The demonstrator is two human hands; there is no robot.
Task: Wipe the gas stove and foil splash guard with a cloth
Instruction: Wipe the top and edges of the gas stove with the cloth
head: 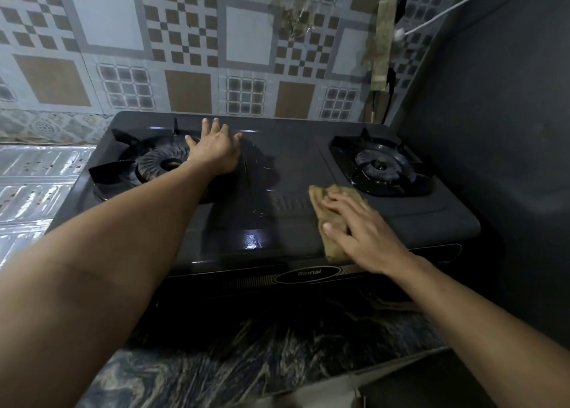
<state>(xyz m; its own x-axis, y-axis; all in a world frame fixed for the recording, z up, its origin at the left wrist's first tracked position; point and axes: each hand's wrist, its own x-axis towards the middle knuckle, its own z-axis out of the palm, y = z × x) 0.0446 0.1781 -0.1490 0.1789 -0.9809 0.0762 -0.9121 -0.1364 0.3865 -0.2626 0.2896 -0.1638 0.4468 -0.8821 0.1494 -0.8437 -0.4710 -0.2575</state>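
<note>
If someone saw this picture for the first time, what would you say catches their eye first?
Most likely the two bare arms reaching over the dark gas stove: the right hand presses a brown cloth flat on the stove top in front of the right burner, while the left hand rests spread beside the left burner. The patterned tile wall behind also stands out.

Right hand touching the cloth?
Touching. Head view: right hand lies flat on the cloth, fingers pressing it onto the stove top.
</note>
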